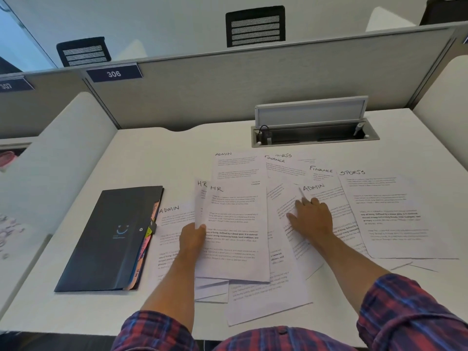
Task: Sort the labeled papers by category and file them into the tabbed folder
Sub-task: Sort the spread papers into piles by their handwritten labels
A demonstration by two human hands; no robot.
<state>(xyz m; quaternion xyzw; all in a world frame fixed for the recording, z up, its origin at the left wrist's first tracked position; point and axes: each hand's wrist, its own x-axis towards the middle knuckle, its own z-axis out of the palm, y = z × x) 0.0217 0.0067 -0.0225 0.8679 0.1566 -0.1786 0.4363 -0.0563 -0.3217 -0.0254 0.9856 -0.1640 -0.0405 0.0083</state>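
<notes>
Pinching two HR sheets by their left edge in my left hand, I rest my right hand, fingers spread, on the loose papers beside an ADMIN page. The dark tabbed folder lies closed at left; FINANCE and SPORTS pages fan out beyond.

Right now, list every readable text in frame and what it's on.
"306": sign on the desk divider.
"307": next sign, cut off at the edge.
"HR": two sheets held in the left hand.
"ADMIN": three sheets, far, left, by the right hand.
"FINANCE": two sheets.
"SPORTS": right sheet; another partly covered.
Printed paragraphs and folder tabs: too small.
</notes>
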